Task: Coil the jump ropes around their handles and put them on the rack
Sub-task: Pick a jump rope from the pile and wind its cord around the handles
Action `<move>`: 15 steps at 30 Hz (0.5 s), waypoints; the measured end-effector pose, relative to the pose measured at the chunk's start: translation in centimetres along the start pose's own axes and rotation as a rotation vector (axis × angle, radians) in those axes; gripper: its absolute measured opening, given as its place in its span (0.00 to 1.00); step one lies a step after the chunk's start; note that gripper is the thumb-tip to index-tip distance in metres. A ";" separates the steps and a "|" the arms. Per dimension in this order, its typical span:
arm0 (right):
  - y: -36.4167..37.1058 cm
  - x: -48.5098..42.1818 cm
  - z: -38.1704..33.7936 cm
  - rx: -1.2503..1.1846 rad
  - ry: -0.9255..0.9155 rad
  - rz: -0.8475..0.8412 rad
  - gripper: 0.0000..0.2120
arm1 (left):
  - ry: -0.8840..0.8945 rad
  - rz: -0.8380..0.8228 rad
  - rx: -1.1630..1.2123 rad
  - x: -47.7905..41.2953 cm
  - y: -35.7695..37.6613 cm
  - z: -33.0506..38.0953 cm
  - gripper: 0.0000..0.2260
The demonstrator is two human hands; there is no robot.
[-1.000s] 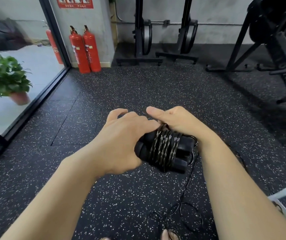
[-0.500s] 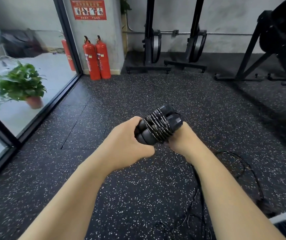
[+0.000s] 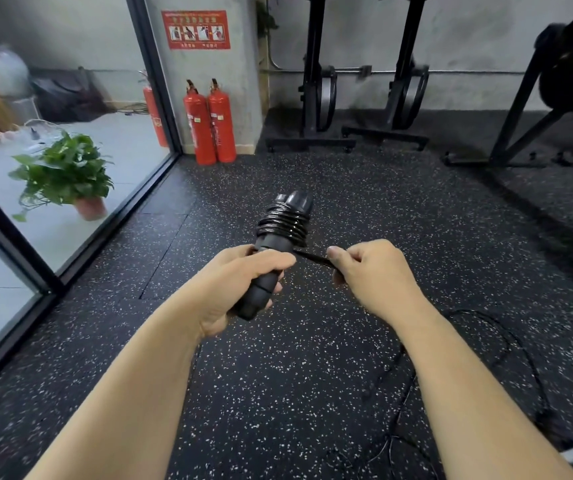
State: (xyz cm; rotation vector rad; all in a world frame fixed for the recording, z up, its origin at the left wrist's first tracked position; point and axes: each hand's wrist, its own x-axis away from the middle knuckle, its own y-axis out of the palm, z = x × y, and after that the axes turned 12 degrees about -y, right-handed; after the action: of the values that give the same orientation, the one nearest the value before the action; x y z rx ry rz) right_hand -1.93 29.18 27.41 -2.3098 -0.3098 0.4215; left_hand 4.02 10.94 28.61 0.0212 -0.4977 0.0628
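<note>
Left hand [image 3: 243, 282] grips the 2 handles [image 3: 260, 294] mid-air over the floor [image 3: 312, 375] (rope [image 3: 283, 225] coiled near their tips); right hand [image 3: 371, 271] pinches the rope's loose strand just beside. Pot [image 3: 90, 207] holds a plant [image 3: 65, 171].

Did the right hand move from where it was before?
Yes. The right hand left the handles and pulled the rope rightward, away from the glass wall.

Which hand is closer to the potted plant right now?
Left. The left hand, gripping the jump rope handles, is right of the potted plant and nearer the camera; the right hand, pinching the rope, is farther right, beyond the handles.
</note>
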 end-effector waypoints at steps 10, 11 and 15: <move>-1.2 0.9 -2.4 0.090 -0.144 0.007 0.24 | 0.086 0.418 -0.218 -0.8 -1.0 -0.4 0.14; -1.5 1.1 -2.7 0.086 -0.157 0.017 0.24 | 0.091 0.423 -0.224 -0.9 -1.2 -0.4 0.14; -2.1 1.7 -4.1 0.095 -0.227 0.002 0.22 | 0.119 0.482 -0.342 -0.9 -1.3 -0.4 0.17</move>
State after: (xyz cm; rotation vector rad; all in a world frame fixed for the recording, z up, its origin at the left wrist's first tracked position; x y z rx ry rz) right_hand 1.00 28.57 31.30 -2.1728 -0.3898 0.6874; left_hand 3.50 9.60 27.79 -0.4361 -0.3803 0.4473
